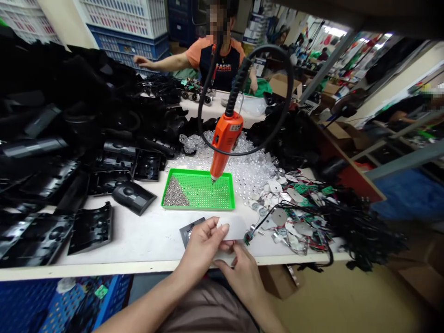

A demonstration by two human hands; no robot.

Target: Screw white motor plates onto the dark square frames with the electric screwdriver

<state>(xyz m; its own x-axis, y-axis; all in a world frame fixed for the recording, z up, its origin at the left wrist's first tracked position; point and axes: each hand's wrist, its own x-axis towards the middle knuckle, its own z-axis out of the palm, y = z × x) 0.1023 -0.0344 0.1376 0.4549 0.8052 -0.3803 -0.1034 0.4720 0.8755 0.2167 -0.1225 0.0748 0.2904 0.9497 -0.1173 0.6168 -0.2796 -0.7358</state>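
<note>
Between my hands, close to the table's front edge, is a flat white plate (234, 228). My left hand (203, 243) is closed on its left end, thumb on top and fingers behind. My right hand (244, 270) is curled at the plate's lower edge; its fingertips are partly hidden underneath. A small green circuit board (247, 237) with a black cable (265, 216) is at the plate's right end. Partly covered by my left hand, a dark grey housing piece (187, 231) lies on the table. An orange electric screwdriver (226, 138) hangs tip down over a green tray (199, 208).
Small screws (175, 193) fill the tray's left corner. Black plastic shells (92, 226) cover the left side. Clear plastic parts (253, 162) are heaped behind the tray; wired boards and discs (294, 217) crowd the right. Another person (220, 64) sits across the table.
</note>
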